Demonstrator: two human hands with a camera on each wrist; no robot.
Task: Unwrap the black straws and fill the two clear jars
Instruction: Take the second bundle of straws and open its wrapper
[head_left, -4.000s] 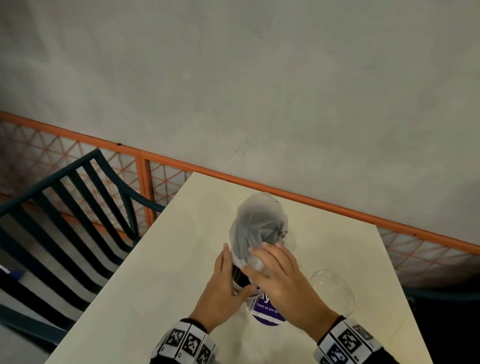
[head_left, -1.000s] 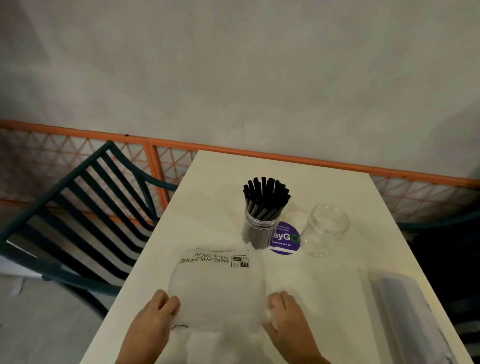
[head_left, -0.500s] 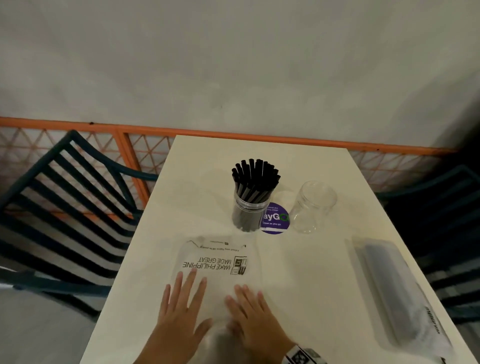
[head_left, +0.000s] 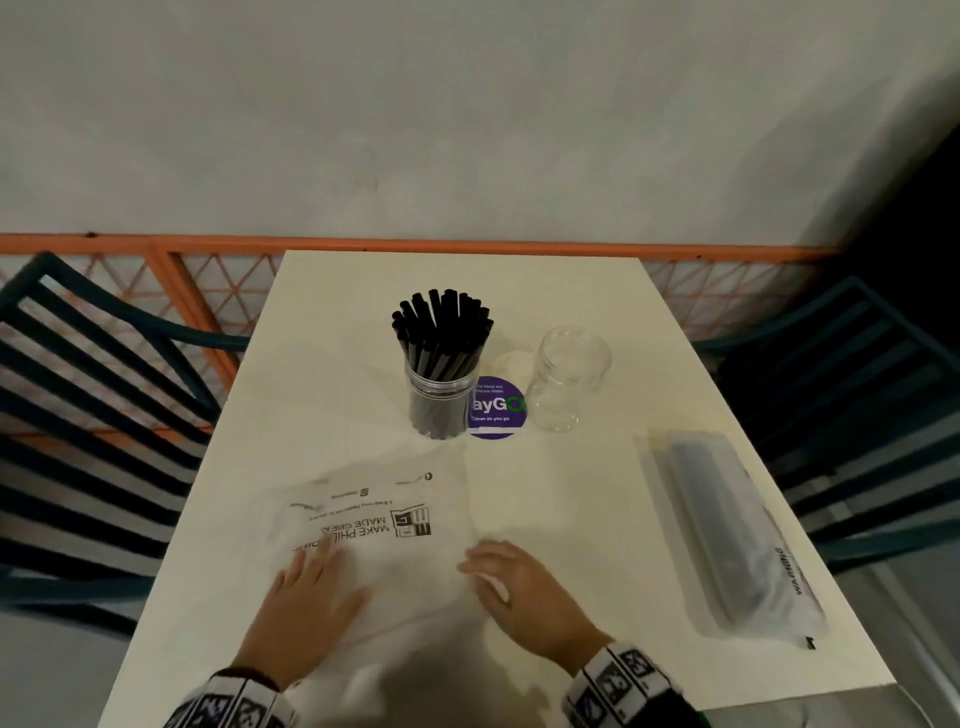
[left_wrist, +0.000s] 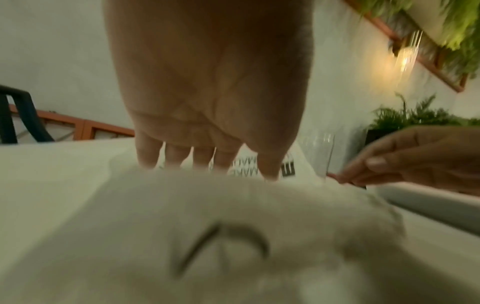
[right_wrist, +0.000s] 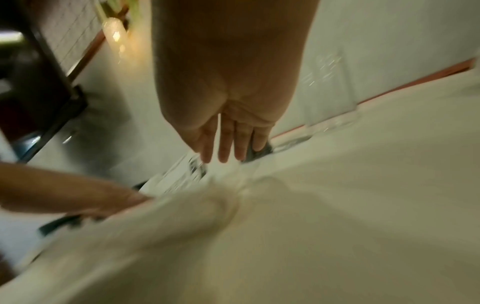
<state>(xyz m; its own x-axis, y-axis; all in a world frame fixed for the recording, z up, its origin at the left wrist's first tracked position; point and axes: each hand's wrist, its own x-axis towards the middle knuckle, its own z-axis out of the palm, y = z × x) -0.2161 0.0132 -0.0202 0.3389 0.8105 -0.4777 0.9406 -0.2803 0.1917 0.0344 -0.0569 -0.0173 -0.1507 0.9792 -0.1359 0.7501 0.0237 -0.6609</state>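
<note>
A clear jar (head_left: 440, 402) packed with upright black straws (head_left: 441, 332) stands mid-table. To its right stands an empty clear jar (head_left: 569, 376). The emptied printed plastic wrapper (head_left: 384, 512) lies flat on the near part of the table. My left hand (head_left: 311, 577) presses on its left part with straight fingers (left_wrist: 176, 156). At the wrapper's right edge rests my right hand (head_left: 498, 571), its fingers (right_wrist: 226, 148) also straight. A sealed pack of black straws (head_left: 727, 535) lies along the right side of the table.
A purple round sticker (head_left: 497, 410) is on the cream table (head_left: 322, 364) between the jars. Dark slatted chairs (head_left: 93, 395) stand on both sides. An orange lattice rail (head_left: 467, 243) and a grey wall close off the far edge.
Four seconds ago the wrapper covered the straws in the jar; it now lies flat on the table. Since a second ago my hands went from holding its near corners to pressing it flat.
</note>
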